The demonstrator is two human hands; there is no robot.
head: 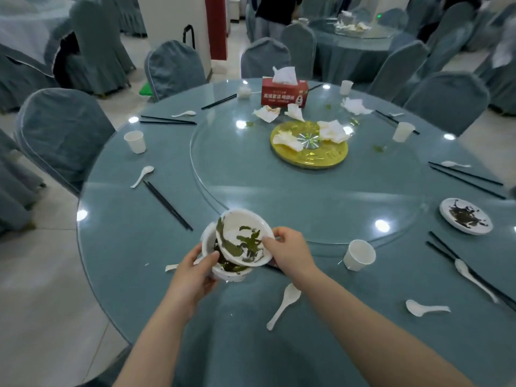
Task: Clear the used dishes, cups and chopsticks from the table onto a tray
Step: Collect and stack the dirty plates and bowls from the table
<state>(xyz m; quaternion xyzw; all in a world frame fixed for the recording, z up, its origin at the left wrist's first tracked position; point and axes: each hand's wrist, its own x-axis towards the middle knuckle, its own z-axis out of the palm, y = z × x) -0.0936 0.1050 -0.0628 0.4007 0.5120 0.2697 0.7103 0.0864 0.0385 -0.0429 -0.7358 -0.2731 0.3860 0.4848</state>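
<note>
My left hand point(195, 272) grips a white bowl point(234, 275) with green leaf scraps, held just above the near table edge. My right hand point(290, 251) holds a white plate point(237, 227) smeared with greens, tilted over that bowl. Another dirty plate point(465, 215) lies at the right. White paper cups stand near me point(358, 255), at the left point(135, 141) and at the far right point(403, 131). White spoons point(283, 305) point(427, 308) point(142, 176) and black chopstick pairs point(167, 205) point(472, 270) lie around the rim. No tray is in view.
The round blue table point(117, 247) carries a glass turntable point(307, 191) with a gold centre disc point(307, 155), crumpled napkins point(333, 130) and a red tissue box point(284, 92). Covered chairs point(61, 135) ring the table. A person point(275, 12) stands at the back by another table.
</note>
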